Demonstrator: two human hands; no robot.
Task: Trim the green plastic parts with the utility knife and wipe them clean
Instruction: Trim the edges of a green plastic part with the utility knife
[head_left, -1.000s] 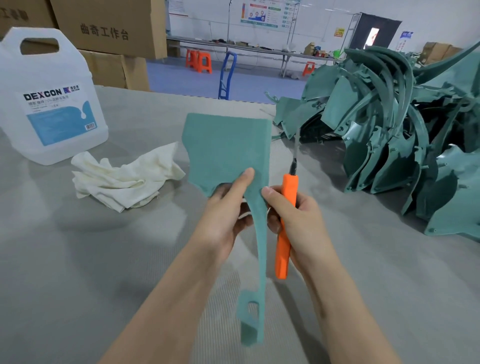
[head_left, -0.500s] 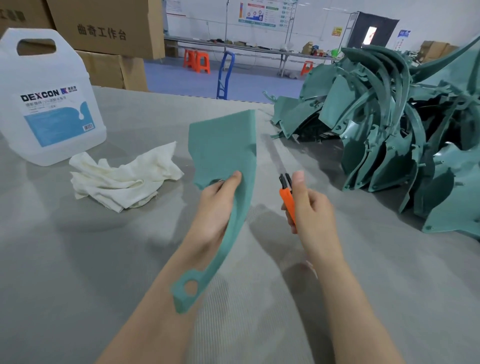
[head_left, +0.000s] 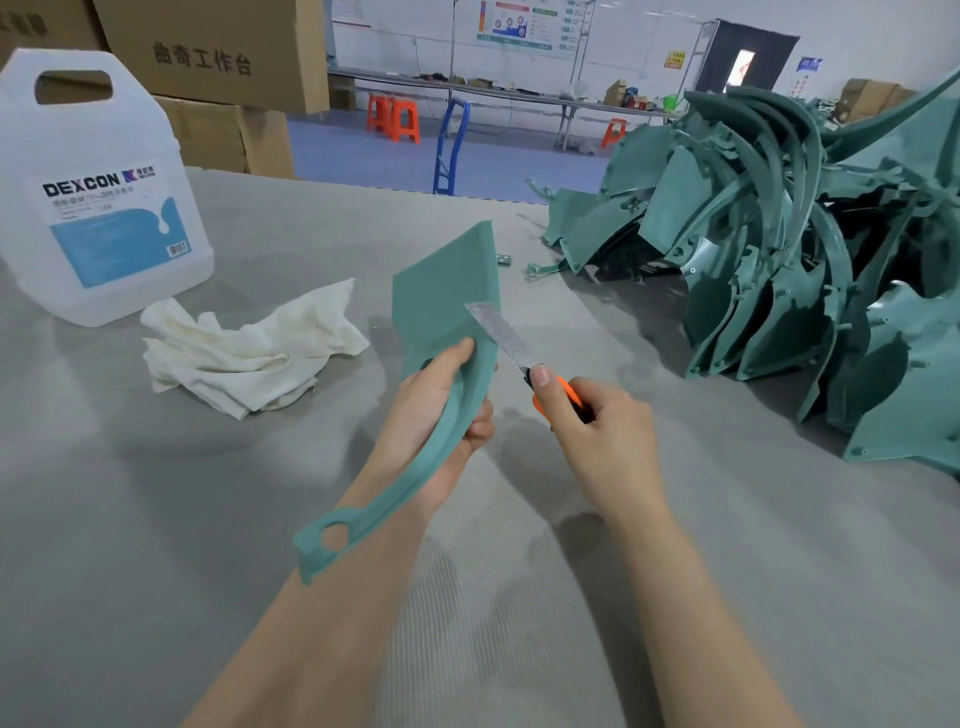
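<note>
Above table (head_left: 156, 519), hands (head_left: 441, 410) (head_left: 602, 436) grip part (head_left: 447, 301) (knife (head_left: 511, 340)).

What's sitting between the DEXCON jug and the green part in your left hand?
The crumpled white cloth, lying on the table, per the head view.

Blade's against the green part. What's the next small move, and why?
Probably draw the utility knife along the right edge of the green part, away from the left hand: the right hand grips it, blade extended against that edge, so trimming looks ready.
</note>
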